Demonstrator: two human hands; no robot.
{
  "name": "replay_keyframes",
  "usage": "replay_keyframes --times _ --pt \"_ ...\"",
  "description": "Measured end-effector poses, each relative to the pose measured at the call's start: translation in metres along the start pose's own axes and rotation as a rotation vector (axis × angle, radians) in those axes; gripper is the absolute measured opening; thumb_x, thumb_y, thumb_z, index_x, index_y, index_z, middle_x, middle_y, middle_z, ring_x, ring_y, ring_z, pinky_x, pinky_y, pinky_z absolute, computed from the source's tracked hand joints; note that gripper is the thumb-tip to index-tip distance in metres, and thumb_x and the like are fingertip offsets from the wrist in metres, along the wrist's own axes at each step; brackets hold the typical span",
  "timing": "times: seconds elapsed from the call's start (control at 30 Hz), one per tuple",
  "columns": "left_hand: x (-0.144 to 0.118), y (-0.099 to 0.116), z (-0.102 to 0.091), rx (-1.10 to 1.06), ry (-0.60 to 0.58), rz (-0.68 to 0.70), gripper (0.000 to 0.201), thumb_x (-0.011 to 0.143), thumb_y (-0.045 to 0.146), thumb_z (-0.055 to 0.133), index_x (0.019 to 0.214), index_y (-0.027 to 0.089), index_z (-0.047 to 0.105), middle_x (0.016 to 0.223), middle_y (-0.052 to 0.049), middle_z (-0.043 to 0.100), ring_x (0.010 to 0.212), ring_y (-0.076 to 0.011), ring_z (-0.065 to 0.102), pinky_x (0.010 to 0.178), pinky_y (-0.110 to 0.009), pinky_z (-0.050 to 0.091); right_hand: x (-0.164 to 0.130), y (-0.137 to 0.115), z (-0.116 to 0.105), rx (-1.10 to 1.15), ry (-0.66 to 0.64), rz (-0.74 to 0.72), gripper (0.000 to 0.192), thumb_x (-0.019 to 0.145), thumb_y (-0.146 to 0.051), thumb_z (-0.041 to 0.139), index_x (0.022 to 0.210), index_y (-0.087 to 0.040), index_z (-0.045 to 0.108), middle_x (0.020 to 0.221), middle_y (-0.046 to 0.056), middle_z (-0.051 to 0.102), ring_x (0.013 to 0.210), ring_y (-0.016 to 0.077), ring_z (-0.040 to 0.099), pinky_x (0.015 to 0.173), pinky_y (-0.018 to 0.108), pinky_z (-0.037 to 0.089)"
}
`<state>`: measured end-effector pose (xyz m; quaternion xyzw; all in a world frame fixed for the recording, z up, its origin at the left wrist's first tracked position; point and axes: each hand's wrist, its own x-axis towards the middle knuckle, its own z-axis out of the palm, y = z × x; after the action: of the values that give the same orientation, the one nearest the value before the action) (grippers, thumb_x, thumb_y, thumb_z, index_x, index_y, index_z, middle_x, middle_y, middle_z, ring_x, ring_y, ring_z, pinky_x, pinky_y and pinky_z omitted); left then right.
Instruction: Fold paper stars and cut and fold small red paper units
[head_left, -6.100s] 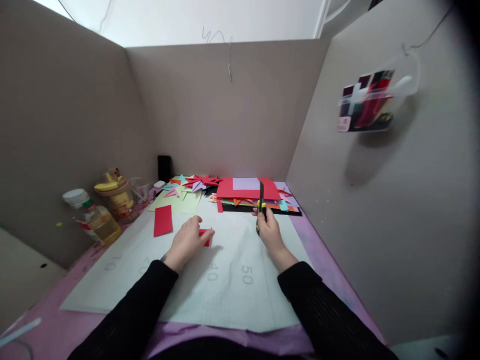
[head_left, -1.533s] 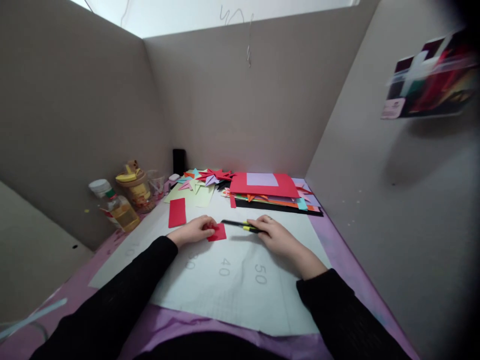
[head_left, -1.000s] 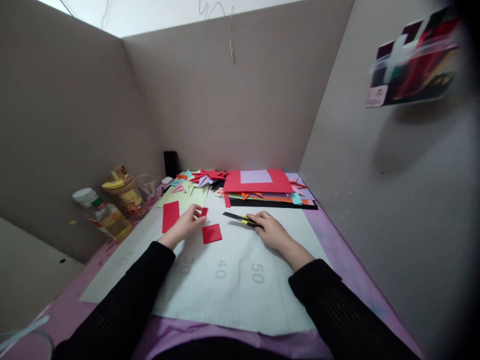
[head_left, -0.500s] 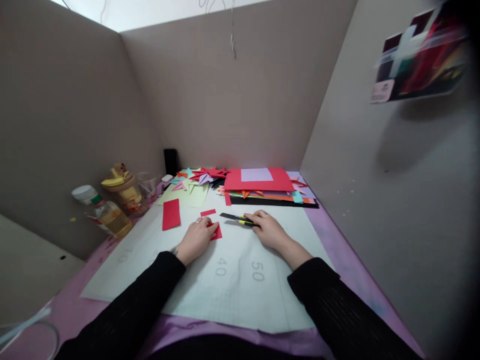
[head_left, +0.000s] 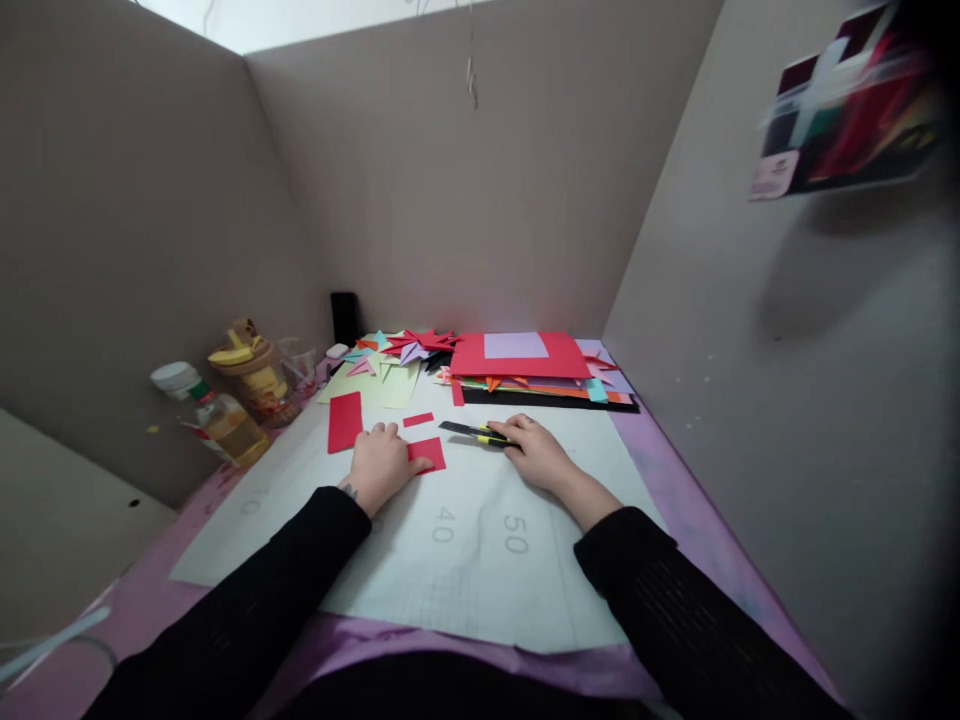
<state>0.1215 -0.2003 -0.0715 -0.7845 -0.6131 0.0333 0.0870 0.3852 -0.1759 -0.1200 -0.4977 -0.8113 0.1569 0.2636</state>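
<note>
My left hand (head_left: 381, 463) lies flat on the white cutting mat (head_left: 465, 560), its thumb pressing the near left edge of a small red paper square (head_left: 429, 453). A thin red paper strip (head_left: 418, 420) lies just beyond it, and a larger red rectangle (head_left: 345, 421) lies to the left. My right hand (head_left: 536, 455) rests on the mat with its fingers on the yellow-and-black utility knife (head_left: 472, 432), which lies flat and points left toward the red square.
A stack of coloured paper sheets (head_left: 532, 370) topped by a red sheet sits at the back right. Folded paper stars (head_left: 405, 348) lie at the back centre. An oil bottle (head_left: 214, 415) and a jar (head_left: 255, 375) stand at the left. Cardboard walls enclose the desk.
Over six seconds, the knife went from upright in my right hand to lying flat on the mat. My left hand set a thin red strip down and returned to press the red square.
</note>
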Motion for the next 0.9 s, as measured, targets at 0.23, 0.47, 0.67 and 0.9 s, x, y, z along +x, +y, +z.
replay_keyframes --times 0.23,0.47,0.67,0.9 --pt "0.001 -0.016 0.012 -0.168 0.082 -0.070 0.046 0.092 0.041 0.033 0.088 0.014 0.070 0.097 -0.015 0.063 0.093 -0.0281 0.058 0.077 -0.036 0.044 0.000 -0.002 0.000 -0.039 -0.019 0.012 0.055 0.078 -0.007 0.049 0.128 -0.027 0.055 0.107 0.006 0.055 0.100 0.0196 0.051 0.091 0.031 0.039" --pt "0.032 -0.019 0.013 -0.658 -0.148 0.068 0.057 0.061 0.038 0.072 0.112 0.017 0.058 0.092 -0.007 0.065 0.080 -0.0235 0.061 0.065 -0.028 0.045 -0.001 0.011 0.001 -0.229 0.090 0.205 0.051 0.079 -0.011 0.053 0.127 -0.027 0.056 0.107 0.010 0.057 0.099 0.0258 0.050 0.086 0.036 0.037" --pt "0.033 0.007 0.002 -1.328 -0.090 -0.065 0.030 0.071 0.045 0.064 0.063 0.018 0.053 0.056 0.002 0.054 0.051 -0.0121 0.048 0.048 -0.023 0.034 0.000 0.009 0.000 -0.032 0.296 0.220 0.038 0.079 -0.017 0.056 0.115 -0.026 0.064 0.106 0.011 0.060 0.104 0.0284 0.048 0.088 0.040 0.038" --pt "0.018 0.079 0.001 -1.949 0.152 -0.208 0.031 0.072 0.041 0.068 0.078 0.017 0.049 0.066 0.003 0.058 0.058 -0.0105 0.055 0.055 -0.021 0.041 0.001 -0.039 0.015 0.838 0.288 0.189 0.029 0.078 -0.042 0.060 0.091 -0.016 0.064 0.077 0.004 0.064 0.068 0.0168 0.057 0.062 0.027 0.044"
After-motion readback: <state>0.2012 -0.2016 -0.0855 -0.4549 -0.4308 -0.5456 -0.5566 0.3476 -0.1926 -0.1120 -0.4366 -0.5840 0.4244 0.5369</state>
